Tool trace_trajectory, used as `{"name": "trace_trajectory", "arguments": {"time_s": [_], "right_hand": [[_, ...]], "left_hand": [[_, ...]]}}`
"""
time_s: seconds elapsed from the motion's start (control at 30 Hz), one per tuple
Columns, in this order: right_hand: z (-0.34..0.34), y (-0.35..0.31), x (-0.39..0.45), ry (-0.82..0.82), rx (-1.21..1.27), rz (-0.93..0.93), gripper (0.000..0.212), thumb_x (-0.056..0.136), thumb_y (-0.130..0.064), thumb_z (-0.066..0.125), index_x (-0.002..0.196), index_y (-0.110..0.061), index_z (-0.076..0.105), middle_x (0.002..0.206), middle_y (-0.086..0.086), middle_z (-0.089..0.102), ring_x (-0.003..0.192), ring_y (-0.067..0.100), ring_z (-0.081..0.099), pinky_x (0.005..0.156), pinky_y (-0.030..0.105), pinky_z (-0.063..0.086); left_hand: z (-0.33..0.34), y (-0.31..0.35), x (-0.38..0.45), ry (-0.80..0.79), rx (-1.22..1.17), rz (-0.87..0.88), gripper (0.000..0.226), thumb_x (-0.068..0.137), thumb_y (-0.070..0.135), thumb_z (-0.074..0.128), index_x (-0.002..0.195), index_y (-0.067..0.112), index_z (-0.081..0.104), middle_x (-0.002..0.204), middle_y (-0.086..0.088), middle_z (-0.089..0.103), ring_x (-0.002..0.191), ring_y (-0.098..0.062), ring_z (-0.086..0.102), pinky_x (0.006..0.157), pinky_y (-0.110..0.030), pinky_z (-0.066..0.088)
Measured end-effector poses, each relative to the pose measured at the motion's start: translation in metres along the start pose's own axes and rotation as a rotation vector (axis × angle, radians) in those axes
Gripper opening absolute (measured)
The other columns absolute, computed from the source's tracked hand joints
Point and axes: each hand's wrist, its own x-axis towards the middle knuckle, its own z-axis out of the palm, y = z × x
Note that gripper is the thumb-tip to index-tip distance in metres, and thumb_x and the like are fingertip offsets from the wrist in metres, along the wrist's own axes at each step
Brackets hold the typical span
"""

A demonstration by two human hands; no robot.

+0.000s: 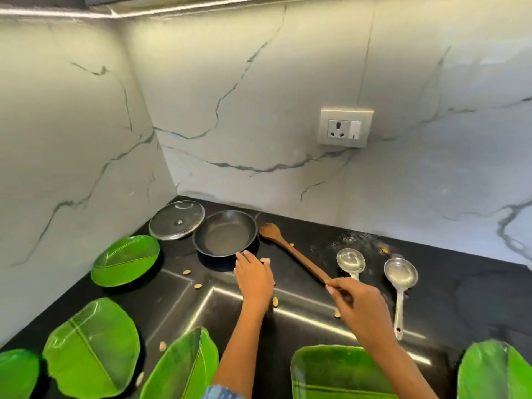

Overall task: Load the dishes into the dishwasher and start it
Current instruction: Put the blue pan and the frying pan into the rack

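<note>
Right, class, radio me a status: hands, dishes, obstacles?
Right hand grips wooden spoon. Left hand open, at black pan. Nutshells litter countertop.

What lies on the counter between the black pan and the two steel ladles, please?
In the head view, the wooden spoon lies slantwise between the black pan and the steel ladles; the right hand grips its handle end.

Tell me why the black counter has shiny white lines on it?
In the head view, those lines are glare: the light strip above reflects off the glossy black counter. The wide lens also bends the walls, and the green plates near the bottom edge look stretched.
</note>
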Motion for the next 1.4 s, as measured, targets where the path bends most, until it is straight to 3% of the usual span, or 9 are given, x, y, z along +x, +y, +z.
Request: {"name": "trace_trajectory", "arguments": {"time_s": [0.1, 0.27, 0.47, 0.67, 0.87, 1.03, 1.2, 1.3, 1.4], "right_hand": [[0.001, 0.009, 0.004, -0.048, -0.003, 0.028, 0.017, 0.079, -0.013, 0.073, 0.088, -0.027, 0.073, 0.073, -0.029, 0.062, 0.065, -0.005, 0.059, 0.056, 0.006, 0.04], [-0.004, 0.023, -0.001, -0.075, 0.014, 0.073, 0.017, 0.081, -0.018, 0.072, 0.089, -0.033, 0.071, 0.081, -0.027, 0.067, 0.069, -0.005, 0.062, 0.062, 0.016, 0.05], [-0.019, 0.032, -0.021, -0.03, -0.003, 0.09, 0.016, 0.08, -0.017, 0.072, 0.089, -0.03, 0.072, 0.078, -0.028, 0.065, 0.072, -0.008, 0.061, 0.061, 0.024, 0.055], [-0.049, 0.037, -0.066, 0.023, -0.021, 0.084, 0.013, 0.08, -0.014, 0.073, 0.088, -0.025, 0.073, 0.076, -0.018, 0.069, 0.064, -0.001, 0.062, 0.058, 0.028, 0.054], [-0.101, 0.038, -0.154, 0.106, -0.037, 0.093, 0.012, 0.08, -0.013, 0.071, 0.088, -0.022, 0.073, 0.083, -0.009, 0.072, 0.068, 0.008, 0.065, 0.063, 0.032, 0.055], [-0.17, 0.043, -0.265, 0.259, -0.135, 0.196, 0.016, 0.078, -0.029, 0.061, 0.082, -0.019, 0.073, 0.076, -0.001, 0.072, 0.064, 0.021, 0.066, 0.058, 0.034, 0.054], [-0.24, 0.059, -0.378, 0.358, -0.112, 0.445, 0.038, 0.084, -0.048, 0.046, 0.085, -0.02, 0.072, 0.078, -0.002, 0.072, 0.072, 0.018, 0.066, 0.063, 0.029, 0.05], [-0.282, 0.071, -0.455, 0.416, -0.182, 0.701, 0.072, 0.084, -0.071, 0.025, 0.076, -0.012, 0.066, 0.067, 0.005, 0.065, 0.067, 0.023, 0.06, 0.061, 0.036, 0.047], [-0.313, 0.087, -0.517, 0.533, 0.037, 0.921, 0.073, 0.085, -0.071, 0.032, 0.073, -0.007, 0.064, 0.068, 0.009, 0.065, 0.069, 0.021, 0.061, 0.068, 0.036, 0.047]], "left_hand": [[0.01, 0.007, 0.018, -0.101, 0.043, -0.123, 0.075, 0.098, 0.032, 0.046, 0.144, -0.011, 0.006, 0.144, -0.021, 0.033, 0.129, -0.029, 0.039, 0.103, -0.032, 0.033], [0.019, 0.0, 0.034, -0.119, 0.005, -0.256, 0.078, 0.095, 0.014, 0.052, 0.142, -0.017, -0.003, 0.136, -0.028, 0.034, 0.114, -0.027, 0.051, 0.09, -0.028, 0.044], [0.008, -0.03, 0.009, -0.025, 0.026, -0.208, 0.058, 0.096, 0.003, 0.041, 0.145, -0.009, 0.012, 0.13, -0.027, 0.04, 0.106, -0.032, 0.056, 0.084, -0.031, 0.046], [-0.019, -0.046, -0.076, 0.053, 0.018, -0.048, 0.051, 0.098, 0.007, 0.041, 0.145, -0.005, 0.024, 0.126, -0.027, 0.044, 0.108, -0.04, 0.053, 0.084, -0.04, 0.043], [-0.051, -0.019, -0.209, 0.162, -0.079, 0.238, 0.049, 0.093, 0.004, 0.052, 0.138, -0.009, 0.037, 0.113, -0.033, 0.05, 0.094, -0.049, 0.056, 0.076, -0.05, 0.046], [-0.048, 0.029, -0.345, 0.061, -0.211, 0.54, 0.05, 0.093, 0.007, 0.053, 0.14, -0.004, 0.038, 0.116, -0.029, 0.052, 0.101, -0.047, 0.055, 0.081, -0.049, 0.045], [-0.013, 0.08, -0.466, -0.175, -0.333, 0.851, 0.047, 0.094, 0.011, 0.048, 0.139, -0.001, 0.041, 0.121, -0.026, 0.053, 0.107, -0.043, 0.053, 0.089, -0.041, 0.039], [0.02, 0.11, -0.548, -0.373, -0.461, 1.099, 0.043, 0.092, 0.011, 0.048, 0.133, -0.002, 0.047, 0.124, -0.02, 0.057, 0.113, -0.036, 0.055, 0.092, -0.029, 0.035], [0.043, 0.137, -0.624, -0.637, -0.537, 1.25, 0.031, 0.093, 0.01, 0.051, 0.122, 0.011, 0.043, 0.113, -0.01, 0.06, 0.102, -0.029, 0.059, 0.083, -0.027, 0.042]]}}
